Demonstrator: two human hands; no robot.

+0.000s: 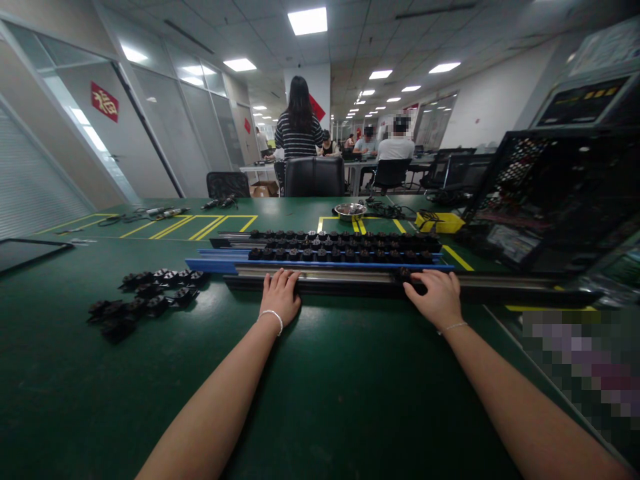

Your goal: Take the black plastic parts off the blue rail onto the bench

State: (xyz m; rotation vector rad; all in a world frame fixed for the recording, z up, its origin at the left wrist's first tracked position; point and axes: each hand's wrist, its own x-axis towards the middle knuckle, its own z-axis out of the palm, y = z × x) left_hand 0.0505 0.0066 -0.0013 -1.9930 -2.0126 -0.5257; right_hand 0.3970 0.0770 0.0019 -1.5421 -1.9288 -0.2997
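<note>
A long black rail (345,285) with a silvery inner channel lies across the table in front of me. My left hand (280,298) grips its left part, fingers laid over the top and thumb along the near side. Farther right, my right hand (439,295) has thumb and forefinger at a small black socket-like block (403,273) sitting in the channel. Its other fingers rest over the rail. Just behind lies a blue rail (220,261) with a row of similar black blocks (323,255) along it. Loose black blocks (155,303) are heaped to the left of my left hand.
More filled rails (233,239) lie behind the blue one. A metal bowl (350,211), a yellow tray (440,222) and dark cables (393,209) are farther back. An open computer case (545,193) stands at right; a dark flat panel (30,253) lies at left. People sit and stand beyond.
</note>
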